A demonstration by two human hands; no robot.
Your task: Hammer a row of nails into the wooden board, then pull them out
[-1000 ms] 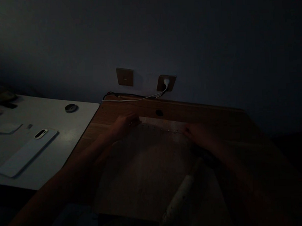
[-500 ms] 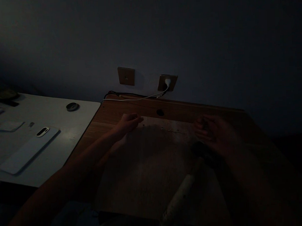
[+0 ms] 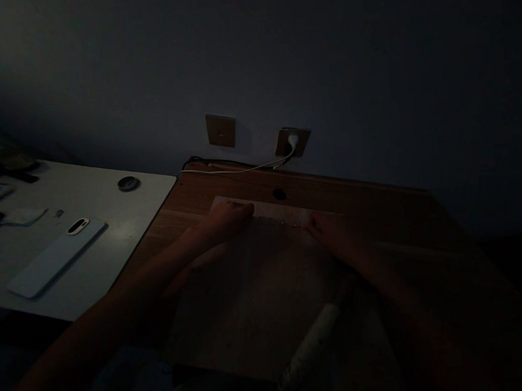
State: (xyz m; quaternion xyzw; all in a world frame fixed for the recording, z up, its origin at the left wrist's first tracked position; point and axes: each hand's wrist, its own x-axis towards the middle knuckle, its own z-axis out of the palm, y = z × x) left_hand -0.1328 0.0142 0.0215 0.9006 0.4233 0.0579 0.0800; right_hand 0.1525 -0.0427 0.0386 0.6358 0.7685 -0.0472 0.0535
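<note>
A thin pale board [image 3: 249, 311] lies on the wooden desk, with small shiny bits [image 3: 283, 223] in a row near its far edge. My left hand [image 3: 233, 217] rests at the board's far left, fingers drawn together; whatever they may hold is too dark to make out. Close to the right end of the row, my right hand [image 3: 327, 230] has thumb and fingertips pinched together at the board, their contents unclear. Below it, a tool with a pale, worn, hammer-like handle [image 3: 310, 337] lies slanting across the board, its far end lost in shadow.
On the white table [image 3: 112, 254] to the left lie a pale phone [image 3: 58, 259] and a small round dish [image 3: 128, 183]. Cables [image 3: 238, 170] run along the desk's back edge to a wall socket [image 3: 293, 142]. The desk [image 3: 409, 218] has a round hole [image 3: 279, 193].
My right hand has turned over and come left and down to the row of bits, its fingers closing into a pinch. My left hand has shifted slightly right.
</note>
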